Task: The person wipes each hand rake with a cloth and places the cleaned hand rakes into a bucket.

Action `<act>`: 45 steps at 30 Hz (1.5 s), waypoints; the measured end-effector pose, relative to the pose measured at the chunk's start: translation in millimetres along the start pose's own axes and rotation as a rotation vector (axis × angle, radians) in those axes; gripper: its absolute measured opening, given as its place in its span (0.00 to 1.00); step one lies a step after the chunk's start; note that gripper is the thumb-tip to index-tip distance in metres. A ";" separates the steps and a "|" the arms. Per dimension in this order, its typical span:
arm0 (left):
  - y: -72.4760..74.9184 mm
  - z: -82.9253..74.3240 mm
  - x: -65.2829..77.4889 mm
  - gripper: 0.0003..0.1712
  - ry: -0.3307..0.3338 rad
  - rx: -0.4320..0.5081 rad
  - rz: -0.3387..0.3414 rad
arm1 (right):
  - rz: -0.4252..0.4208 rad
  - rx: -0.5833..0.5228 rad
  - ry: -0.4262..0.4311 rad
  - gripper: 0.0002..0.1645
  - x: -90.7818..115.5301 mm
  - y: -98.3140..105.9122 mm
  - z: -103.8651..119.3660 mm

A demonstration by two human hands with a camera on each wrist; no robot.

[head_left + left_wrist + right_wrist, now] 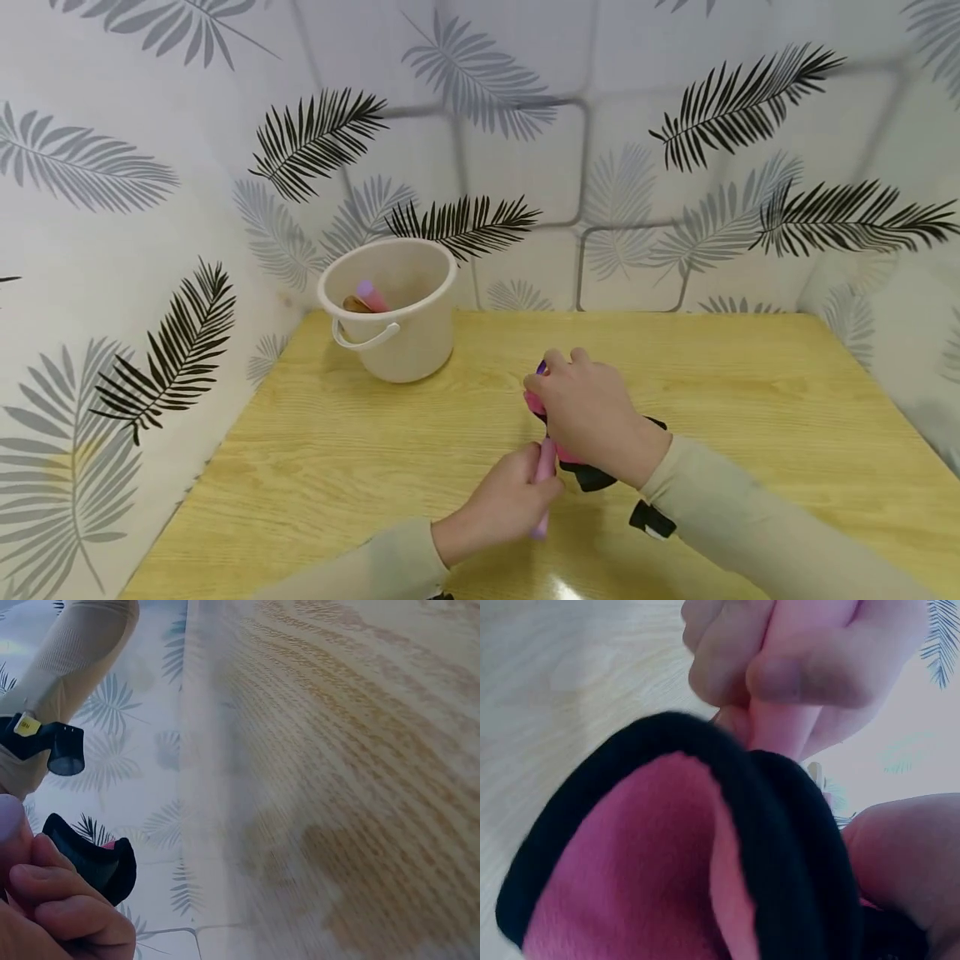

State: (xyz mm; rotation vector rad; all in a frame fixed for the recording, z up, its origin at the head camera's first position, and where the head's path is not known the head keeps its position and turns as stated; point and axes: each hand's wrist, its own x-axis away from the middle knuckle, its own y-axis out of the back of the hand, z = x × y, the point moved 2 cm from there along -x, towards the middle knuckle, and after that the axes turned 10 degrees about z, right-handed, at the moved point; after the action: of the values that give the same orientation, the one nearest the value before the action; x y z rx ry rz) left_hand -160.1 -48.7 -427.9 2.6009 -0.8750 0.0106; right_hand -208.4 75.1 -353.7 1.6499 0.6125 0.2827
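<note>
My left hand (498, 504) grips a pink stick (546, 462) with a lilac end, held at a slant over the front part of the table. Just beyond it, my right hand (592, 408) holds a pink cloth piece with black edging (534, 402) near the far end of the stick. The right wrist view shows this cloth (630, 855) curved open like a pouch or cuff, pink inside, close below the left hand's thumb. A small purple bit shows beyond the right fingers. The back of the right hand hides most of the cloth and whatever lies under it.
A cream bucket (412, 342) with a white handle stands at the back left of the wooden table (337, 467). In it lie a pink stick (372, 296) with a lilac end and a brown thing (356, 305). Leaf-patterned walls border the table at the back and sides.
</note>
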 end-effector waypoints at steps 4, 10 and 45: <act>-0.8 1.5 1.7 0.05 0.003 0.012 -0.009 | 0.012 0.023 0.006 0.12 -2.4 -1.9 2.7; 1.0 6.6 4.0 0.07 0.028 0.034 -0.068 | 0.119 0.018 0.023 0.13 8.6 -2.1 -4.0; 0.7 1.9 3.9 0.07 0.014 0.106 -0.068 | 0.194 0.003 0.003 0.15 8.1 9.5 -10.6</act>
State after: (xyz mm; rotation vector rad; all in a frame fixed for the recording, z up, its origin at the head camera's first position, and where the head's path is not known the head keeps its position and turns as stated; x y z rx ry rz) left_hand -157.6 -52.1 -428.9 2.7240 -0.8009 0.0575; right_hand -205.0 87.7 -343.9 1.7149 0.4557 0.4258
